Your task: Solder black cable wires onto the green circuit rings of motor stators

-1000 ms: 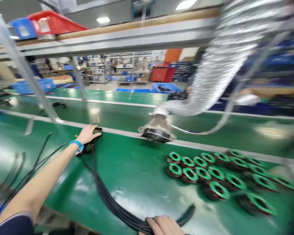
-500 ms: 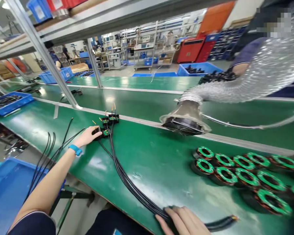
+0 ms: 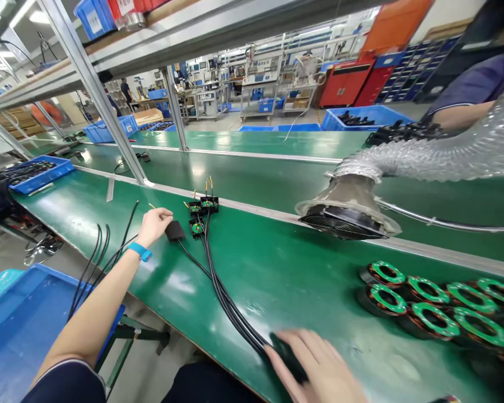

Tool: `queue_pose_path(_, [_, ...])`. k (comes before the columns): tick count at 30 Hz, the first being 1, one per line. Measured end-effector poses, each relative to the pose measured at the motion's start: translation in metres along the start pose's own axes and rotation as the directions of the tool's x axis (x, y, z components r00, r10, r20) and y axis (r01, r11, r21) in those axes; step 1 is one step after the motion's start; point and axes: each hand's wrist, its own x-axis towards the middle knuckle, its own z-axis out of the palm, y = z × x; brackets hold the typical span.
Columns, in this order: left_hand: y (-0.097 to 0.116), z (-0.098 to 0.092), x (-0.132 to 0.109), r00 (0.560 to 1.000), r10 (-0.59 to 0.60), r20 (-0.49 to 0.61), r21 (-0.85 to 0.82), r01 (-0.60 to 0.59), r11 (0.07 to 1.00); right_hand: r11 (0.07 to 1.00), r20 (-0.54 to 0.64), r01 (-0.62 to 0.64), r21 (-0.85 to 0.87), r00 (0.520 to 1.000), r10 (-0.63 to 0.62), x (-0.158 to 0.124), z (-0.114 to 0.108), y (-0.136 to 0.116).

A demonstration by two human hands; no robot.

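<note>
Left hand: the left hand (image 3: 153, 224), blue band at the wrist, has come off the cluster it covered a second ago; its loosely open fingertips now touch only the flat black square module (image 3: 175, 230).
Modules: three small black modules with green boards (image 3: 201, 215) lie just beside it, uncovered, near the far edge of the bench (image 3: 277, 268).
Cable: the bundle of black cables (image 3: 224, 294) runs from the modules diagonally to the near edge, straighter than before.
Right hand: the right hand (image 3: 315, 364) stays palm down on the bundle's near end; blur hides whether it grips.
Meaning: judged from this, the ends are spread flat and the bundle is pinned at both ends.
Surroundings: green-topped copper coils (image 3: 407, 299) sit towards the right end, well apart from the cable.
</note>
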Motion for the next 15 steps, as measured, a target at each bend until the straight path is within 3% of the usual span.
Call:
queue_pose_path(4, [0.024,0.006,0.037,0.996,-0.013,0.091,0.133,0.001,0.991,0.995,0.209,-0.102,-0.025,0.972,0.105,0.080,0.022,-0.034])
queue_pose_path(7, [0.045,0.024,0.059,0.992,-0.012,0.124,0.172,-0.010,0.985,0.945,0.462,-0.327,0.010,0.839,0.286,0.138,0.049,-0.050])
queue_pose_path(11, [0.062,0.037,0.060,0.998,0.052,0.045,0.134,-0.058,0.989,0.905,0.510,-0.422,0.057,0.792,0.337,0.182,0.089,-0.054])
queue_pose_path(15, [0.056,0.043,0.036,0.984,0.169,-0.059,0.023,-0.168,0.986,0.867,0.521,-0.479,0.137,0.779,0.348,0.191,0.114,-0.040])
